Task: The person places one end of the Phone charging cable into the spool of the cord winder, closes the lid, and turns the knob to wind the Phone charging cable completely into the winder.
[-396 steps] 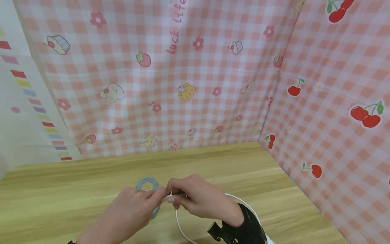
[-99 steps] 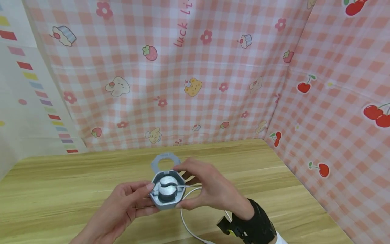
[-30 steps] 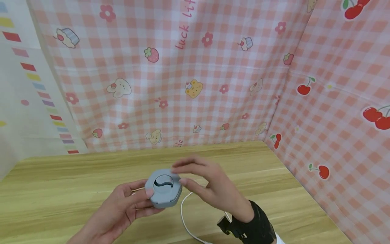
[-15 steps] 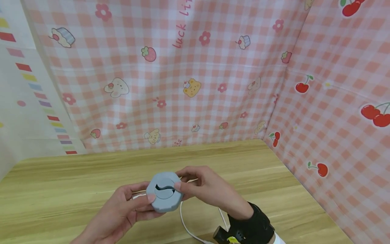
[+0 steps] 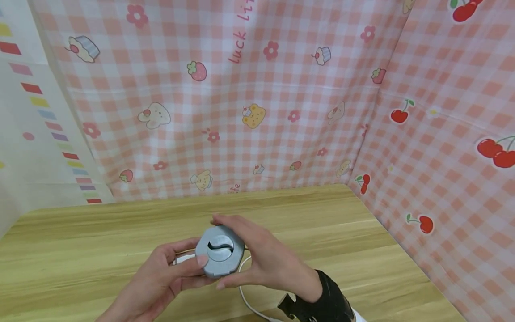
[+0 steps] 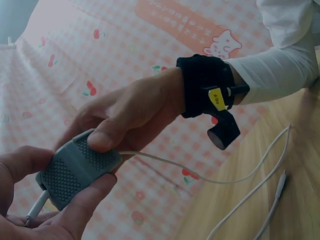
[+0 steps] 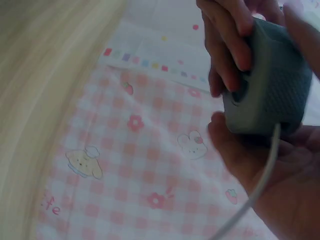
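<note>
A grey six-sided cable winder with an S-shaped slot in its round centre is held above the table between both hands. My left hand grips its left side, thumb on the slotted face. Around the right side curves my right hand, fingers over the far edge and thumb at the near edge. In the left wrist view, the right thumb presses the winder's textured side wall. A white plug end sticks out near the left fingers. The white cable leaves the opposite side.
The cable loops down to the wooden table, where its loose plug end lies. Pink checked cloth hangs behind and on the right side. A black wrist camera mount sits on the right forearm.
The winder, uncovered with its cable core showing 3.3 seconds ago, now has its hexagonal ring cover on. Since half a second ago, the right thumb has moved from the slotted face to the near edge.
</note>
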Tool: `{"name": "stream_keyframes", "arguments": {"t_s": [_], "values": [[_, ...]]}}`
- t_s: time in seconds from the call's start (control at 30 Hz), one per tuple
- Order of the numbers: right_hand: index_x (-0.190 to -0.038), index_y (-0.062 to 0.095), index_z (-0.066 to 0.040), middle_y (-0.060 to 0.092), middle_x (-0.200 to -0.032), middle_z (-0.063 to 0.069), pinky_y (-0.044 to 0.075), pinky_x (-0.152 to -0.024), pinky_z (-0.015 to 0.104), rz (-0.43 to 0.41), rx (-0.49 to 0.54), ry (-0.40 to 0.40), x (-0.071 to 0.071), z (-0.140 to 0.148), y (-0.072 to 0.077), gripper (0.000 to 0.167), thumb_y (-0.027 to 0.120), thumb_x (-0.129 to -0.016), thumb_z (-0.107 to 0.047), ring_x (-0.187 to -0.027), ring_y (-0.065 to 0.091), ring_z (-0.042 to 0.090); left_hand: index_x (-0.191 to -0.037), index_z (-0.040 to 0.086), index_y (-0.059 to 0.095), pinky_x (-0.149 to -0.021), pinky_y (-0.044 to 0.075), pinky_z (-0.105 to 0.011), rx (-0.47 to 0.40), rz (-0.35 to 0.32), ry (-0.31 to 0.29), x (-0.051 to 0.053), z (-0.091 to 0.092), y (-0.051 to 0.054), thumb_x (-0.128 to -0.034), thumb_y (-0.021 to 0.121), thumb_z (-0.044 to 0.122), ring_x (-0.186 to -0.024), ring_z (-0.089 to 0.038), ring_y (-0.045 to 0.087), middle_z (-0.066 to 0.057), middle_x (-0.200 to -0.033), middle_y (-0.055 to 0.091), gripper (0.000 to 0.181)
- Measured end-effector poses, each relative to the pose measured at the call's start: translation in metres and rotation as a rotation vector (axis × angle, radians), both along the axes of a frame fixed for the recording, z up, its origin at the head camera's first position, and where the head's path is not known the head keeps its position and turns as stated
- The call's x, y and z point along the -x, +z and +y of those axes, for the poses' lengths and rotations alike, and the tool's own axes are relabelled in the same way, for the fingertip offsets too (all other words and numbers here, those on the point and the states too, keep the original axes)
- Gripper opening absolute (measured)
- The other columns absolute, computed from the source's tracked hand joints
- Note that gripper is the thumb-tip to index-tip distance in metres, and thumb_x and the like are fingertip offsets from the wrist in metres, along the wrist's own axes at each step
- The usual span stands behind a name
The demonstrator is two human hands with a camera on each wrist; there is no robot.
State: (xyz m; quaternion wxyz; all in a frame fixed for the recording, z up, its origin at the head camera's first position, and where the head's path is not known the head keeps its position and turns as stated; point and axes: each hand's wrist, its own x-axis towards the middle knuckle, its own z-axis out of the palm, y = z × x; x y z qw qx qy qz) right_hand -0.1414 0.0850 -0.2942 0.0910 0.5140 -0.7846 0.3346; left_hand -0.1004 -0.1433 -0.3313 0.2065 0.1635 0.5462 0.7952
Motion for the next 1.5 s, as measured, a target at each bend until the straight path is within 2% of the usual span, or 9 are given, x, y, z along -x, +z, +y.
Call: {"name": "stream_keyframes", "arguments": {"t_s": [0.1, 0.2, 0.4, 0.5, 0.57, 0.8, 1.2, 1.3, 1.5], "values": [[-0.140, 0.040, -0.015, 0.056, -0.129, -0.002, 0.048, -0.096, 0.022, -0.022, 0.029, 0.007, 0.001, -0.001, -0.001, 0.086, 0.086, -0.070, -0.029, -0.113, 0.055, 0.007, -0.142, -0.007, 0.034, -0.094, 0.052, -0.039, 0.010, 0.023, -0.013, 0.000, 0.001, 0.001, -0.1003, 0.047, 0.007, -0.109, -0.022, 0.065, -0.008, -0.127, 0.060, 0.046], [-0.136, 0.045, -0.014, 0.060, -0.124, -0.001, 0.051, -0.092, 0.021, -0.066, 0.058, 0.013, 0.004, 0.000, -0.001, 0.078, 0.086, -0.070, -0.025, -0.108, 0.058, 0.007, -0.143, -0.002, 0.035, -0.091, 0.054, -0.039, 0.088, 0.112, 0.082, -0.003, 0.004, 0.005, -0.0995, 0.050, 0.009, -0.107, -0.020, 0.066, -0.005, -0.126, 0.061, 0.048], [-0.131, 0.052, -0.015, 0.063, -0.118, -0.004, 0.054, -0.085, 0.022, -0.187, 0.100, -0.014, 0.008, 0.004, 0.002, 0.071, 0.087, -0.070, -0.022, -0.104, 0.060, 0.006, -0.111, 0.012, 0.063, -0.073, 0.060, -0.030, 0.446, 0.642, 0.534, -0.012, 0.010, 0.012, -0.0871, 0.067, 0.004, -0.082, -0.012, 0.071, 0.001, -0.102, 0.068, 0.026], [-0.131, 0.052, -0.015, 0.063, -0.118, -0.004, 0.054, -0.085, 0.022, -0.209, 0.091, -0.009, 0.009, 0.004, 0.002, 0.070, 0.086, -0.070, -0.022, -0.104, 0.060, 0.006, -0.097, 0.020, 0.065, -0.069, 0.058, -0.022, 0.571, 0.845, 0.648, -0.013, 0.010, 0.013, -0.0828, 0.071, 0.001, -0.075, -0.005, 0.069, 0.008, -0.087, 0.069, 0.025], [-0.130, 0.053, -0.015, 0.063, -0.118, -0.004, 0.054, -0.085, 0.022, -0.220, 0.085, -0.004, 0.010, 0.004, 0.002, 0.070, 0.087, -0.070, -0.022, -0.104, 0.060, 0.006, -0.095, 0.022, 0.066, -0.067, 0.057, -0.019, 0.609, 0.906, 0.671, -0.013, 0.009, 0.013, -0.0803, 0.072, -0.002, -0.073, -0.002, 0.067, 0.009, -0.083, 0.069, 0.029], [-0.131, 0.054, -0.016, 0.063, -0.119, -0.003, 0.054, -0.087, 0.023, -0.269, 0.075, -0.030, 0.014, 0.007, 0.006, 0.068, 0.086, -0.071, -0.022, -0.105, 0.061, 0.007, -0.094, 0.014, 0.071, -0.063, 0.057, -0.019, 0.591, 0.945, 0.621, -0.005, -0.007, 0.013, -0.0774, 0.071, -0.010, -0.067, -0.003, 0.066, 0.008, -0.080, 0.068, 0.029], [-0.130, 0.056, -0.020, 0.065, -0.119, -0.004, 0.054, -0.089, 0.026, -0.312, 0.122, -0.153, 0.022, 0.037, 0.021, 0.070, 0.088, -0.067, -0.021, -0.104, 0.061, 0.010, -0.099, 0.008, 0.070, -0.067, 0.057, -0.023, 0.717, 0.791, 0.450, 0.013, -0.084, 0.017, -0.0849, 0.066, -0.005, -0.074, -0.008, 0.070, 0.005, -0.086, 0.072, 0.020], [-0.130, 0.056, -0.021, 0.065, -0.118, -0.004, 0.054, -0.090, 0.027, -0.313, 0.129, -0.152, 0.023, 0.041, 0.023, 0.070, 0.088, -0.067, -0.021, -0.104, 0.061, 0.010, -0.103, 0.007, 0.068, -0.065, 0.057, -0.025, 0.706, 0.789, 0.359, 0.016, -0.094, 0.016, -0.0870, 0.063, -0.006, -0.072, -0.010, 0.070, 0.005, -0.087, 0.071, 0.021], [-0.129, 0.056, -0.015, 0.065, -0.119, -0.001, 0.055, -0.089, 0.027, -0.268, 0.133, -0.078, 0.020, 0.036, 0.022, 0.071, 0.089, -0.066, -0.018, -0.105, 0.062, 0.010, -0.117, 0.006, 0.062, -0.062, 0.056, -0.030, 0.557, 0.719, 0.020, 0.022, -0.078, 0.012, -0.0951, 0.051, -0.004, -0.070, -0.016, 0.068, 0.001, -0.086, 0.069, 0.026]]}}
